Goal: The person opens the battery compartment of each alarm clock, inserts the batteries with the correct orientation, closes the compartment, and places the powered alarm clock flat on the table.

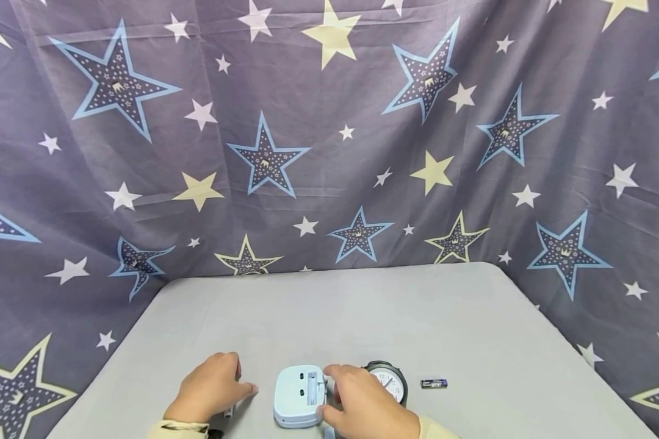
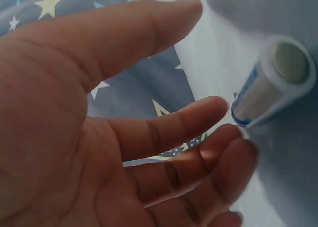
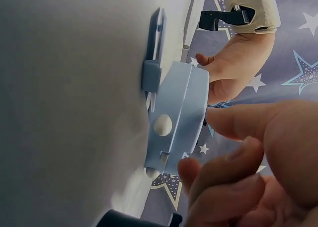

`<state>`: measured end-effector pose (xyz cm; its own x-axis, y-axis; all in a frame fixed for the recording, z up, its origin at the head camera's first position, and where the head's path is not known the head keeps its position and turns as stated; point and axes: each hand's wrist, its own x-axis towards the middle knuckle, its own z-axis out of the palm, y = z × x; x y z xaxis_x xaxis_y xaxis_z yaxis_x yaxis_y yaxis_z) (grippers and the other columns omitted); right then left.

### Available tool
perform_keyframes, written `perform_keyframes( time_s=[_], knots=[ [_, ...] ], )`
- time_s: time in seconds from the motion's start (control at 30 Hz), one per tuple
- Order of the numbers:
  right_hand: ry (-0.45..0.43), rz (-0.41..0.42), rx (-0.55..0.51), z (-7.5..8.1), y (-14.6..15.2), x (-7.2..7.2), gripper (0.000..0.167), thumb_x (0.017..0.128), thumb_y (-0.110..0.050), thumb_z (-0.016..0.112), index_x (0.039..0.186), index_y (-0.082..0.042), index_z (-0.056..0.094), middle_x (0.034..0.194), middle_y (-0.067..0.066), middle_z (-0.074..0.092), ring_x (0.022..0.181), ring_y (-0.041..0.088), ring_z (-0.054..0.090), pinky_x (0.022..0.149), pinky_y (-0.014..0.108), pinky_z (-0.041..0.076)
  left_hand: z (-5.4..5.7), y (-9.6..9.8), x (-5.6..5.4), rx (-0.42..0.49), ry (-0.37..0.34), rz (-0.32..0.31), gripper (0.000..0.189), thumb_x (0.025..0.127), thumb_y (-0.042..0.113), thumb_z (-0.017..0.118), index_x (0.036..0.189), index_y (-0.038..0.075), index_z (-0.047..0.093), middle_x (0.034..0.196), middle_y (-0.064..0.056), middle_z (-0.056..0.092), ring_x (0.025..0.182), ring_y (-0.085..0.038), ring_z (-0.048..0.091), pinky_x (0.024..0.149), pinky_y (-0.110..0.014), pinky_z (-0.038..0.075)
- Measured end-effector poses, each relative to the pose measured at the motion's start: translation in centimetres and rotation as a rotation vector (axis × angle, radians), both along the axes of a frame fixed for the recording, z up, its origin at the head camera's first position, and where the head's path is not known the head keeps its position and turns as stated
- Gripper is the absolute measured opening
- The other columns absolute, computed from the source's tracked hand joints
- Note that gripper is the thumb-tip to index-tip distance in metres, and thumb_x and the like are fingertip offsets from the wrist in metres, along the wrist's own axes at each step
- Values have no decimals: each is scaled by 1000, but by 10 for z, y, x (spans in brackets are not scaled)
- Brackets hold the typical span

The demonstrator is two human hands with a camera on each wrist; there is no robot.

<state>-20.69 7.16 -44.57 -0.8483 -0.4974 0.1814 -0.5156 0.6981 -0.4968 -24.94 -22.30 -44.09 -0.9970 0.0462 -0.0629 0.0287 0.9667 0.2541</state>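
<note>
A light blue clock [image 1: 293, 399] lies on the table with its back up, showing two dark knobs and an uncovered battery slot [image 1: 312, 390]. Whether a battery sits in that slot I cannot tell. At the clock's right edge is my right hand [image 1: 365, 399], its thumb and forefinger touching the casing. In the right wrist view the clock [image 3: 181, 113] appears side on, near a small flat blue piece [image 3: 152, 75] on the table. My left hand [image 1: 208, 384] is left of the clock, fingers loose. A white-and-blue battery [image 2: 273, 85] stands beyond its fingertips, apparently not held.
A round black-rimmed clock [image 1: 391, 383] with a white dial lies just right of my right hand, partly hidden by it. Farther right is a dark battery [image 1: 434, 383]. Star-patterned cloth [image 1: 318, 152] hangs behind the grey table [image 1: 351, 317].
</note>
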Motion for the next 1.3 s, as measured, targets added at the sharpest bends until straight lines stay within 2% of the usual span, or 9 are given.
perform_keyframes(
  time_s=[0.1,0.27,0.43,0.6,0.7,0.87,1.0,1.13,1.3],
  knots=[
    [15,3,-2,-1,-1,0,48,87,-32,79,124,-3,68,78,-13,56,74,0,50,71,22,47,1,-3,2,4,-38,0,45,74,46,88,81,12,59,78,-2,59,71,-20,53,61,-40,45],
    [35,32,-18,-2,-3,-2,18,87,-27,79,90,-15,65,68,-14,50,63,0,46,59,19,42,2,-3,3,10,-82,3,39,76,39,87,82,12,59,76,-1,59,68,-21,53,59,-39,43],
    [44,51,-19,-3,-4,-4,23,87,-26,78,80,-18,58,64,-16,47,60,-1,44,55,19,40,1,-4,1,5,-85,-4,31,78,30,84,81,13,58,74,-1,58,67,-22,53,60,-39,42],
    [45,64,-7,-4,-3,-4,20,89,-27,77,83,-19,60,64,-16,47,60,-1,45,56,18,40,-1,-6,2,24,-69,-30,25,77,22,81,77,14,57,70,-1,57,65,-21,52,58,-37,40],
    [36,76,-3,-4,-3,-4,17,91,-28,76,95,-14,67,65,-17,48,61,-3,47,58,18,42,-2,-6,3,54,-47,-40,25,75,18,81,73,14,56,66,-1,56,62,-20,52,57,-35,38],
    [16,95,5,-4,-1,-5,27,94,-28,74,110,-8,70,66,-17,50,63,-4,49,60,17,44,-1,-6,5,119,-4,-36,25,69,10,81,66,16,56,59,1,55,51,-16,53,55,-33,37],
    [29,100,13,-5,-1,-4,38,94,-28,74,120,0,70,71,-16,56,74,-5,55,71,19,51,-1,-5,5,127,23,-33,26,67,10,81,64,17,56,57,2,55,49,-16,53,53,-32,38],
    [40,89,31,-5,-1,-3,49,94,-29,75,129,4,67,95,-4,74,96,0,64,85,26,56,-1,-5,4,127,47,-35,26,65,10,81,64,17,56,58,2,55,53,-17,51,53,-32,38],
    [29,64,51,-4,-2,-1,50,94,-33,75,129,1,69,123,7,74,115,9,66,92,31,58,-1,-5,1,129,61,-24,23,66,12,81,66,18,58,61,2,55,58,-18,50,55,-33,37]
  ],
)
